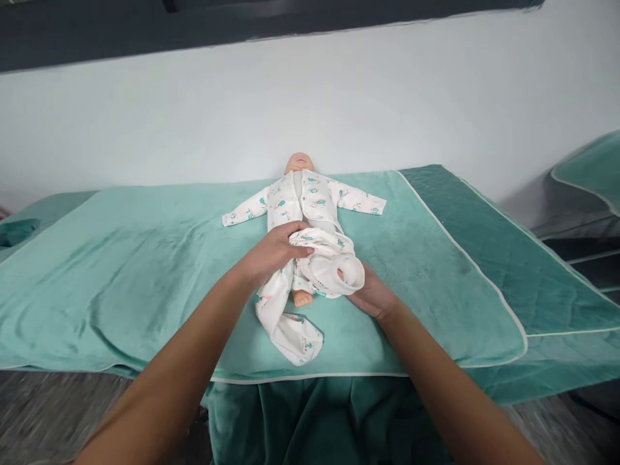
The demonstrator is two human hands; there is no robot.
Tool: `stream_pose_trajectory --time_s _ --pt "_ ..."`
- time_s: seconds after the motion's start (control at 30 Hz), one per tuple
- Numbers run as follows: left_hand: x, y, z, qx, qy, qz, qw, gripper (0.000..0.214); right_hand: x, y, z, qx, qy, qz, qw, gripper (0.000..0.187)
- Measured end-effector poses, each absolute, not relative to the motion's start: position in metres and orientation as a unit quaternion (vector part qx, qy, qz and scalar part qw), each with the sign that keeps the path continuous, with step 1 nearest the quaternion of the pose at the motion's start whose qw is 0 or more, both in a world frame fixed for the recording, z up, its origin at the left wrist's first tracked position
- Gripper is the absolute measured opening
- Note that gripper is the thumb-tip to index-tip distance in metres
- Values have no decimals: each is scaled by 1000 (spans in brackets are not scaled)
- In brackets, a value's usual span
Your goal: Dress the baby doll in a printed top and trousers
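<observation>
Green blanket (411, 278) is spread under left hand (278, 250) and right hand (372, 294); pants (321, 266), gripped by both, are best bunched loosely.

Single head camera, near, looking forward and down at doll (299, 163).

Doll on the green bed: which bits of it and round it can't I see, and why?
All in the head view:
Right hand: fingers mostly hidden behind the bunched garment.
Doll: one foot shows; the garment seems to hide the other.
Floor: blurred.
Green-covered object: cut off by the right edge.
</observation>
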State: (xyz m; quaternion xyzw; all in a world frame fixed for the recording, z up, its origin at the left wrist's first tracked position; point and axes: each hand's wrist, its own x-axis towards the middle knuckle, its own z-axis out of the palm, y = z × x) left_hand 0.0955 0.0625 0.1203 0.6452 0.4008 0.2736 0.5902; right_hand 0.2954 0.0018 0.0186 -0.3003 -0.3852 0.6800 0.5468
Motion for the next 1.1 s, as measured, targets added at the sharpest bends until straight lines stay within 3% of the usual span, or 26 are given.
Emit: stream_pose_trajectory --time_s 0.2,0.33,0.53,0.6,0.87,1.1 --pt "117 66 118 698 424 359 452 23 290 6 21 -301 -409 655 560 46" --pt "116 54 114 715 437 352 417 25 290 8 24 -304 -392 650 576 51" --pt "100 24 111 712 419 237 511 74 294 6 18 -313 -384 658 567 50" --pt "102 18 107 710 429 250 499 80 295 6 16 -313 -368 658 577 46" --pt "121 27 104 739 459 280 406 62 294 0 24 -327 -341 662 582 36" --pt "117 44 104 749 496 313 307 42 287 10 20 -323 -347 644 600 47"
